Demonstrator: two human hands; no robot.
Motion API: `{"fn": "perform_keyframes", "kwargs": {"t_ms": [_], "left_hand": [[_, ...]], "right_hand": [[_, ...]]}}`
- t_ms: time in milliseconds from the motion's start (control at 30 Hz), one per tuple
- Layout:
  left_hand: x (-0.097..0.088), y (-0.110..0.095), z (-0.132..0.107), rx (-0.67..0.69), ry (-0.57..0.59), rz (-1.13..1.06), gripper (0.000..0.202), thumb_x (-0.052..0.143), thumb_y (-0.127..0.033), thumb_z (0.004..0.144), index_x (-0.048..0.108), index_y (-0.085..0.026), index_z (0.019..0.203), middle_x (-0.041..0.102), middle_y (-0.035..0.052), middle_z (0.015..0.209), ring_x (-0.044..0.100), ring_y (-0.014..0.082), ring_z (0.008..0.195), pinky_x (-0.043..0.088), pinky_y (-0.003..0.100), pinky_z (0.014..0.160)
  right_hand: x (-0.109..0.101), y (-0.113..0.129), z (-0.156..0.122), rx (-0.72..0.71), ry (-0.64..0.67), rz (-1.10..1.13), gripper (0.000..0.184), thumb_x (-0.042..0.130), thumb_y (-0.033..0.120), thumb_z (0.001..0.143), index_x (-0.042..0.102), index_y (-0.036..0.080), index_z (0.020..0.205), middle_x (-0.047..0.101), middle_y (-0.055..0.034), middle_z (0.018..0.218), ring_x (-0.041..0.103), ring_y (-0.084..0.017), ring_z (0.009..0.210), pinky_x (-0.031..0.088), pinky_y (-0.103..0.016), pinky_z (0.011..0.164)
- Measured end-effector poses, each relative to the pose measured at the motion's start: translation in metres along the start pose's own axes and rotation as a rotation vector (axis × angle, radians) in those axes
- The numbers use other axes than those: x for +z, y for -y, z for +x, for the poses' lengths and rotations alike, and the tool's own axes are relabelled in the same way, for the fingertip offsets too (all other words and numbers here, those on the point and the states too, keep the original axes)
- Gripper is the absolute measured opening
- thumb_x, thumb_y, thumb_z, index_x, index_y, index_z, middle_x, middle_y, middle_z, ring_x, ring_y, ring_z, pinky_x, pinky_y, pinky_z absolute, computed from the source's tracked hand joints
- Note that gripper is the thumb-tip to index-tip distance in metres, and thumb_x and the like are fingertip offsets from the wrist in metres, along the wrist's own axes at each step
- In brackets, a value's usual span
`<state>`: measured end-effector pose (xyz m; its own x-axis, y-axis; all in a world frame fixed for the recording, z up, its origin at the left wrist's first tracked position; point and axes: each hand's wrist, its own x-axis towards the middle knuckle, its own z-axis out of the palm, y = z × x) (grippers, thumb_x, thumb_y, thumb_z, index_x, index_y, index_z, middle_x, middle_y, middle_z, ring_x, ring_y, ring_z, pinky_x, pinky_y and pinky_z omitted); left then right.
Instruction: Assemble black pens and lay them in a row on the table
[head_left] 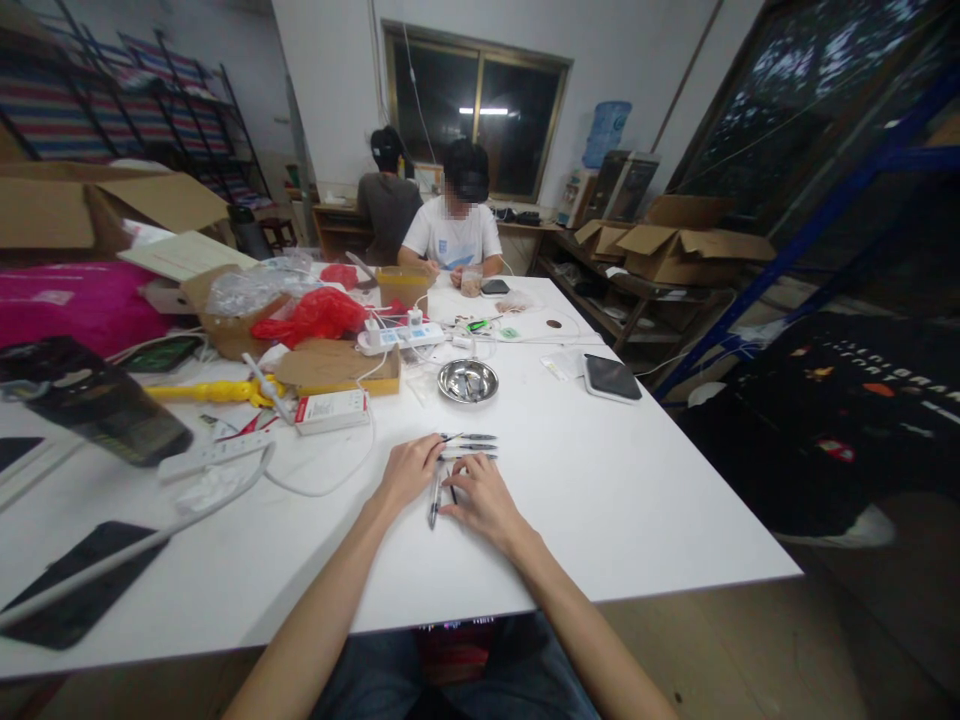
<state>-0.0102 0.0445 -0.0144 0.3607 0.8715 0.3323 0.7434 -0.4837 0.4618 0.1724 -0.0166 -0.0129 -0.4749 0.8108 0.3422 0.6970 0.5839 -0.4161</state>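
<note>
See pen (434,510) on table (615,500), just left of right hand (481,497) (nearer), with long axis roughly toward body, crosswise to pen row (484,447) by left hand (411,470); can't tell either grip, released or clenched.

On the table (600,490) over there, pens (480,447) lie just beyond the right hand (484,497), a bowl (444,386) past them. Another pen (434,508) is between both hands. Left of the left hand (409,472) sits a box (332,411).
</note>
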Motion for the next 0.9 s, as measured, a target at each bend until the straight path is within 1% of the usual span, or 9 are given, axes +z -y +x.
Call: {"fn": "perform_keyframes", "kwargs": {"t_ms": [133, 233, 367, 500, 700, 900], "left_hand": [[0.0008, 0.0000, -0.0008, 0.002, 0.000, 0.000, 0.028, 0.039, -0.031, 0.101, 0.065, -0.023, 0.093, 0.073, 0.0023, 0.087, 0.068, 0.0188, 0.080, 0.043, 0.026, 0.069], [0.0008, -0.0005, -0.0019, 0.014, 0.004, -0.005, 0.028, 0.039, -0.030, 0.101, 0.065, -0.023, 0.093, 0.073, 0.0020, 0.087, 0.068, 0.0185, 0.080, 0.043, 0.026, 0.068], [0.0011, -0.0016, -0.0031, 0.031, 0.012, 0.000, 0.027, 0.039, -0.030, 0.101, 0.064, -0.024, 0.093, 0.072, 0.0014, 0.084, 0.068, 0.0177, 0.078, 0.043, 0.025, 0.068], [0.0020, -0.0014, -0.0034, 0.036, 0.014, 0.000, 0.027, 0.039, -0.030, 0.101, 0.064, -0.024, 0.092, 0.072, 0.0014, 0.084, 0.068, 0.0178, 0.078, 0.043, 0.026, 0.069], [0.0044, -0.0002, -0.0032, 0.048, 0.008, 0.006, 0.026, 0.040, -0.030, 0.101, 0.064, -0.024, 0.092, 0.072, 0.0015, 0.085, 0.068, 0.0180, 0.078, 0.044, 0.026, 0.068], [0.0028, -0.0024, -0.0027, 0.034, 0.005, 0.011, 0.028, 0.038, -0.030, 0.101, 0.064, -0.023, 0.092, 0.072, 0.0018, 0.084, 0.068, 0.0181, 0.078, 0.044, 0.026, 0.067]], "right_hand": [[0.0018, 0.0001, 0.0000, 0.001, -0.012, -0.027, 0.040, 0.080, 0.048, 0.076, 0.072, 0.023, 0.106, 0.061, -0.0090, 0.109, 0.049, -0.028, 0.105, 0.043, -0.041, 0.089], [0.0018, 0.0034, -0.0012, 0.000, -0.030, -0.014, 0.036, 0.080, 0.044, 0.078, 0.071, 0.023, 0.106, 0.060, -0.0087, 0.109, 0.048, -0.028, 0.105, 0.043, -0.042, 0.090], [0.0011, 0.0076, -0.0014, -0.016, -0.017, 0.000, 0.033, 0.078, 0.041, 0.080, 0.071, 0.023, 0.107, 0.061, -0.0079, 0.108, 0.049, -0.027, 0.104, 0.043, -0.041, 0.089], [0.0017, 0.0076, -0.0008, -0.025, -0.023, 0.015, 0.026, 0.077, 0.039, 0.082, 0.072, 0.025, 0.104, 0.061, -0.0069, 0.108, 0.049, -0.026, 0.103, 0.042, -0.040, 0.088], [0.0038, 0.0055, -0.0013, -0.073, -0.012, 0.041, 0.009, 0.072, 0.030, 0.087, 0.074, 0.026, 0.095, 0.062, -0.0061, 0.106, 0.048, -0.025, 0.102, 0.042, -0.039, 0.087], [0.0044, 0.0059, -0.0006, -0.106, 0.021, 0.021, 0.006, 0.069, 0.027, 0.090, 0.074, 0.026, 0.092, 0.063, -0.0053, 0.104, 0.048, -0.024, 0.100, 0.041, -0.037, 0.085]]}}
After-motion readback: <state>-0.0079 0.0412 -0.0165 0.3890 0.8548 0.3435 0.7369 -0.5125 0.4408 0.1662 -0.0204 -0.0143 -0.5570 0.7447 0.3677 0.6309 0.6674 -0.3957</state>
